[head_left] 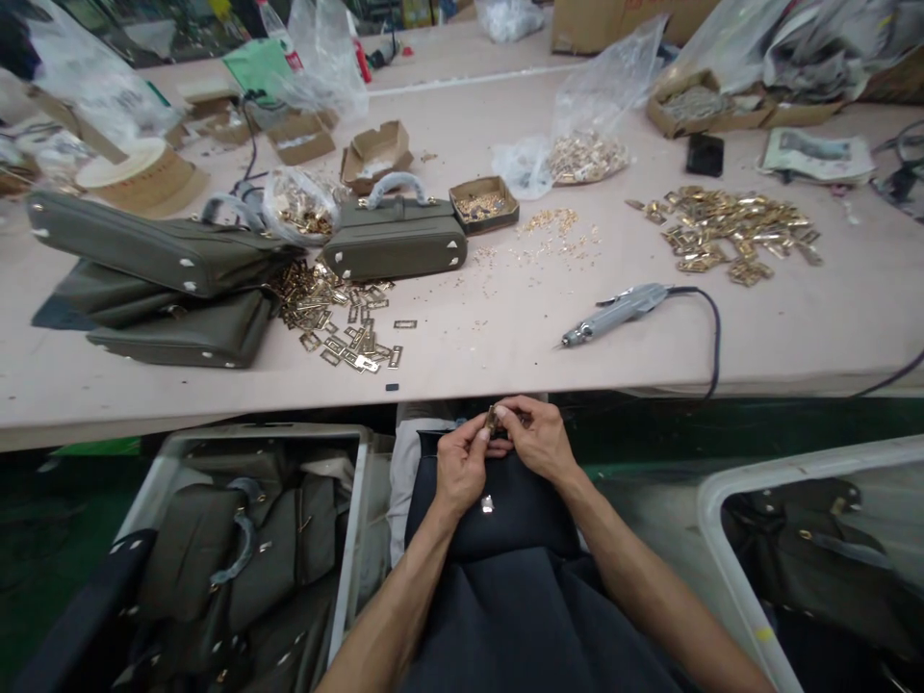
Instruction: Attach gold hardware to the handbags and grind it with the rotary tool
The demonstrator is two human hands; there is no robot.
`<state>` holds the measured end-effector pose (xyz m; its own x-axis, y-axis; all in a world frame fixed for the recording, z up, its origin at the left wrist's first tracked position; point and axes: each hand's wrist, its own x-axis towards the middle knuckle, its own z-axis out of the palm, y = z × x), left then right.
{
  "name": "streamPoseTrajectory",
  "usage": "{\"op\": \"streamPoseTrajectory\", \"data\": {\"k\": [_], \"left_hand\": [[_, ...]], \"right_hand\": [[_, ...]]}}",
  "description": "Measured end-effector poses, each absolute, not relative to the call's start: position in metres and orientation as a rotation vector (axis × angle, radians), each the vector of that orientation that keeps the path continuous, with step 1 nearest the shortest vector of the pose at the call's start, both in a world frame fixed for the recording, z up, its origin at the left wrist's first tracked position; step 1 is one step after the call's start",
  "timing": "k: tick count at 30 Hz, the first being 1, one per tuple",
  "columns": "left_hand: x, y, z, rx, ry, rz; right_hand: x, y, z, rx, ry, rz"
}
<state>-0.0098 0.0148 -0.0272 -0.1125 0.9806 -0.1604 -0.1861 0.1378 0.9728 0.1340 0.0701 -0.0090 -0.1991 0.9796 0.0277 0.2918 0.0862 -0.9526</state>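
Close together over my lap, my left hand (pixel 462 466) and my right hand (pixel 538 435) are closed, pinching a small gold metal fitting (pixel 492 420) between thumbs and fingers. Fingers cover most of the fitting, so its exact shape is unclear. Beneath them a dark bag (pixel 498 525) lies across my lap, with a small shiny metal piece (pixel 487 504) on its face. On the table beyond the right hand rests a grey electric screwdriver (pixel 615 313) with a cable.
Olive handbags (pixel 396 241) stand and lie on the table beside a heap of gold rectangular frames (pixel 353 327). Gold plates (pixel 736 231) are piled at right. A small box of screws (pixel 483 204) sits behind. Bins of bags (pixel 361 539) flank my legs.
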Motion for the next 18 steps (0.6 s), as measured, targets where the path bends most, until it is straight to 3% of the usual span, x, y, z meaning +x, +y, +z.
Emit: {"op": "streamPoseTrajectory", "data": {"k": [12,18], "left_hand": [[-0.012,0.018,-0.032,0.805,1.183,1.269],[-0.009,0.018,-0.025,0.747,1.207,1.335]], "right_hand": [[0.131,0.074,-0.020,-1.268,-1.492,1.367],[0.153,0.070,-0.010,-1.292,-1.779,0.938]]}}
